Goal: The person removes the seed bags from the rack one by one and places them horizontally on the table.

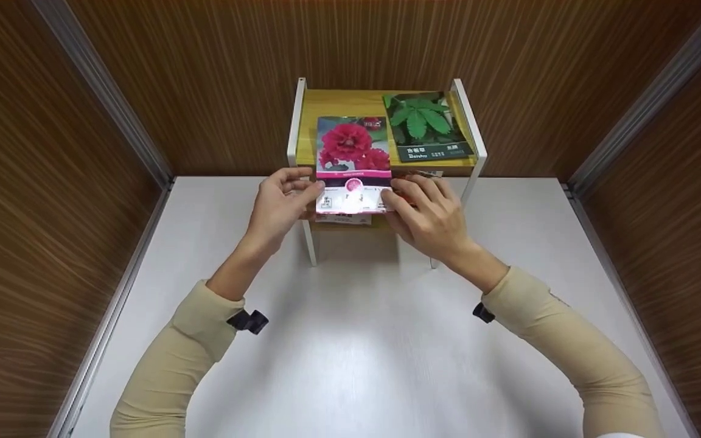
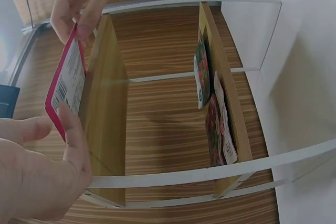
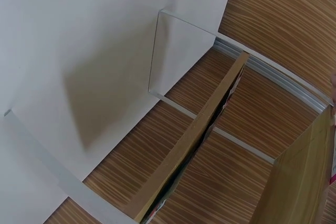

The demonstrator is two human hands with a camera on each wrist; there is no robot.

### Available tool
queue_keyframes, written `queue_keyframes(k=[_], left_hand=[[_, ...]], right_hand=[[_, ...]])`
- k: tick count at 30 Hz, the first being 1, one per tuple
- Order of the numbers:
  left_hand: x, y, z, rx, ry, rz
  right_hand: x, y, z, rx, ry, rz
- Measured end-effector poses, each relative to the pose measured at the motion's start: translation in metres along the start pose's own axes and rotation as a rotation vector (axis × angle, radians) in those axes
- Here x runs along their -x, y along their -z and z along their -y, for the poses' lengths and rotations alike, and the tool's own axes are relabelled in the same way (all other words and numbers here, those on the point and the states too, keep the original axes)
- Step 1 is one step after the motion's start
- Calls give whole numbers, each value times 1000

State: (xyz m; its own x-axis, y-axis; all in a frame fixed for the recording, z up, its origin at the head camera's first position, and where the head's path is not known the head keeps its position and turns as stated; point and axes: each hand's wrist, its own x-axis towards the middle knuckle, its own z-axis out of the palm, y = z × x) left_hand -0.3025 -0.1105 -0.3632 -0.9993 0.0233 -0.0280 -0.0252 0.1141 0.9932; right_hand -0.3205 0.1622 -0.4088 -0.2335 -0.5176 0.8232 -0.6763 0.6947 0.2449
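You're working over a white, smooth tabletop [image 1: 350,365], bright glare pooling on it in front of you, with brown wood-grain wall panels [image 1: 387,42] on 3 sides and silver metal strips [image 1: 104,97] running up the 2 corners. Against the back stands a small rack with yellow-brown wooden shelves and a white metal frame [image 1: 296,125], its shadow falling on the tabletop. And there's the flat packet with magenta flowers and a pink stripe [image 1: 353,146], face up over the front of the upper shelf, its near edge jutting past; whether it touches the board, you can't tell. Your left hand [image 1: 277,204] pinches its left edge between thumb and fingers, your right hand [image 1: 426,213] pinches the right edge near the lower corner. Just beside it, the dark packet with a green leaf picture [image 1: 423,125] lies on the upper shelf's right side. Below, the left wrist view catches floral paper packets [image 2: 223,121] on the lower shelf, 2 of them overlapping; from your head view, the magenta packet and your right hand partly block them.
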Motion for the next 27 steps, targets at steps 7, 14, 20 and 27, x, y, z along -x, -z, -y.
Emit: queue_keyframes(k=[7,14,20,27], left_hand=[[-3,-2,1,55,18,17],[-2,-5,2,57,-3,9],[-1,-4,4,45,-36,13],[1,-3,9,15,-29,5]], right_hand=[[3,2,4,-62,-37,48],[4,11,16,-248,-258,133],[3,21,26,-464,-474,191],[-1,26,28,-687,-711,214]])
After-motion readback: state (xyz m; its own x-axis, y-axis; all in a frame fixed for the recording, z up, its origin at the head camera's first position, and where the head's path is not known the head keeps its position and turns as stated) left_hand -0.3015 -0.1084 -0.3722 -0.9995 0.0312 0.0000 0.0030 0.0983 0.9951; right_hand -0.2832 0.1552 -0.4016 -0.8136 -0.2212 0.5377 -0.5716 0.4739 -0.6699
